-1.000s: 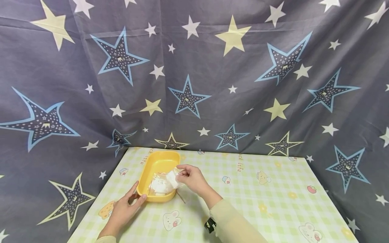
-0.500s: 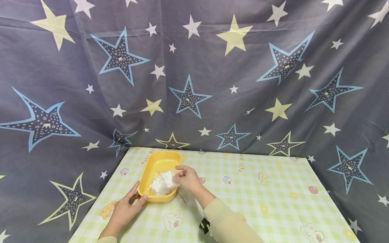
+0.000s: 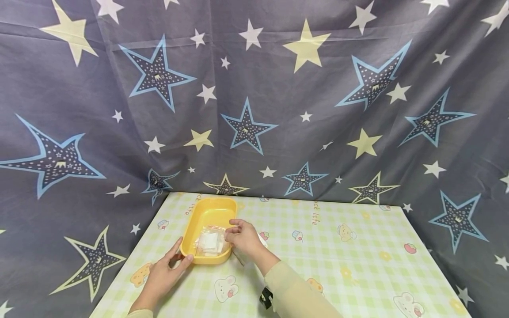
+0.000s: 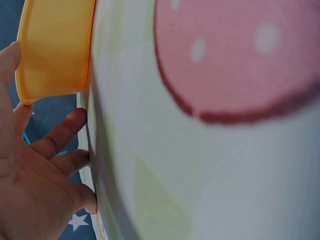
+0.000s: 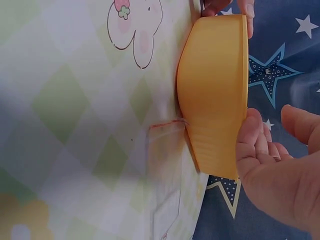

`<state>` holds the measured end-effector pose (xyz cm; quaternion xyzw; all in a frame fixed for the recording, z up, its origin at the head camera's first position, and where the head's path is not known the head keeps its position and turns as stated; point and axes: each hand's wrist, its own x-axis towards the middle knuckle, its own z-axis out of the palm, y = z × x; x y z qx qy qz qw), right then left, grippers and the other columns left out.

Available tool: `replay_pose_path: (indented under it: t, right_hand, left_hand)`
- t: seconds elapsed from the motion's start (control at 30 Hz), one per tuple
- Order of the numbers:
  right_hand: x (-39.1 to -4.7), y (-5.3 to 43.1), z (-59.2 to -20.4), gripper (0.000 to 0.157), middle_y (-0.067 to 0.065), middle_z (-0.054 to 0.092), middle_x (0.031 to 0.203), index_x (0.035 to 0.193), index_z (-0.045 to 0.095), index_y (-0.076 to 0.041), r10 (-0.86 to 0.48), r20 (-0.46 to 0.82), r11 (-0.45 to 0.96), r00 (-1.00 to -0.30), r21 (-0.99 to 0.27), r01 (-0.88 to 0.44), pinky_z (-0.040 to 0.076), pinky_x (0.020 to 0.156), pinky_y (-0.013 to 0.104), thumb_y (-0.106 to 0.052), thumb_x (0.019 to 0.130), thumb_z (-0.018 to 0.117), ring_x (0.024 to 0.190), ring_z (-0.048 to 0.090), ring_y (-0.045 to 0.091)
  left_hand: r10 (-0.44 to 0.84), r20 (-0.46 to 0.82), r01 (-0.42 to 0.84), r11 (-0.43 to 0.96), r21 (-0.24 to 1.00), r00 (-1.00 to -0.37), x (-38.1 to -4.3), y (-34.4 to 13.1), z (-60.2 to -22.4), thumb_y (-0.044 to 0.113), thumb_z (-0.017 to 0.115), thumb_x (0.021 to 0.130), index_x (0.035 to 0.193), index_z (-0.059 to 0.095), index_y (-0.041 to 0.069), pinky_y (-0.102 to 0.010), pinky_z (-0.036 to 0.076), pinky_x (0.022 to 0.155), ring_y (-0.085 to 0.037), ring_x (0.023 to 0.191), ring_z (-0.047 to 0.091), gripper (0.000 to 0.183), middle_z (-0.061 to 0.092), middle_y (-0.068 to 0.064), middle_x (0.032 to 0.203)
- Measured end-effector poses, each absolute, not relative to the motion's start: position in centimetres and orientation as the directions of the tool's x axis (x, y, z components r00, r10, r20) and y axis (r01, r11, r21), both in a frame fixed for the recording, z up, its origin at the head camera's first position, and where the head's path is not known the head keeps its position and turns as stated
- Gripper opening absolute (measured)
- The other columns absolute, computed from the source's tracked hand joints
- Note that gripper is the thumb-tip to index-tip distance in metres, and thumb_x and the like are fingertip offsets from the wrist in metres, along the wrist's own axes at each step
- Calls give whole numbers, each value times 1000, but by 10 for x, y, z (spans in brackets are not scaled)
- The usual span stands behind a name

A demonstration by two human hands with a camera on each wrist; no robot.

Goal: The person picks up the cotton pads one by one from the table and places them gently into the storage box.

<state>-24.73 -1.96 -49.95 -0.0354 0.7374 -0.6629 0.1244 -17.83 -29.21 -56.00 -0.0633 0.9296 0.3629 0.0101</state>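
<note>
A yellow plastic tray [image 3: 191, 221] stands at the left of the table. Clear zip bags [image 3: 210, 242] with white square contents lie at its near end. My left hand [image 3: 163, 271] holds the tray's near-left corner between thumb and index finger; in the left wrist view its other fingers [image 4: 70, 162] are spread close to the table. Over the right rim hovers my right hand [image 3: 247, 236], its thumb apart from the fingers and nothing between them. Another clear bag [image 5: 167, 170] with a red zip line lies on the table beside the tray, mostly hidden under the right arm in the head view.
A green-and-white checked cloth with cartoon prints covers the table [image 3: 358, 265]. Behind it hangs a dark curtain [image 3: 274, 88] patterned with stars. A small black item [image 3: 266, 298] shows at the right wrist.
My right hand has lowered a white-filled clear bag into the tray and let it go onto the others. The left hand has stayed at the tray's corner.
</note>
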Motion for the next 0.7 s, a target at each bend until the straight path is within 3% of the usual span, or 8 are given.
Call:
replay_pose_path:
  t: [0.23,0.37,0.53,0.7]
  right_hand:
    - [-246,-20,-498,44,10,76,112,141,64,-4,-229,-116,144,-966,-986,84,65,83,38,-4,98,75,93,73,15]
    - [-244,-19,-497,42,9,76,111,140,65,-4,-240,-95,174,-966,-983,54,64,79,32,-8,99,75,94,73,14]
    - [-240,-18,-496,43,9,76,111,141,64,-3,-253,-76,177,-964,-984,31,64,80,32,-9,100,74,94,73,14]
    - [-239,-13,-496,42,7,76,109,140,65,-4,-252,-68,217,-965,-976,12,64,80,28,-14,100,73,92,72,11]
  left_hand:
    - [-110,-66,-125,726,676,-992,-177,-292,-558,67,62,101,172,27,29,-83,22,120,-49,147,52,87,70,-17,144]
    - [-109,-58,-119,727,676,-992,-177,-291,-559,67,61,101,172,27,28,-80,30,120,-49,146,54,87,69,-18,144]
    - [-109,-51,-114,724,680,-993,-176,-291,-560,67,62,101,171,28,28,-77,37,118,-49,145,54,87,69,-19,145]
    - [-110,-49,-114,725,679,-993,-176,-291,-559,66,62,101,171,28,28,-78,33,119,-49,145,54,87,69,-19,145]
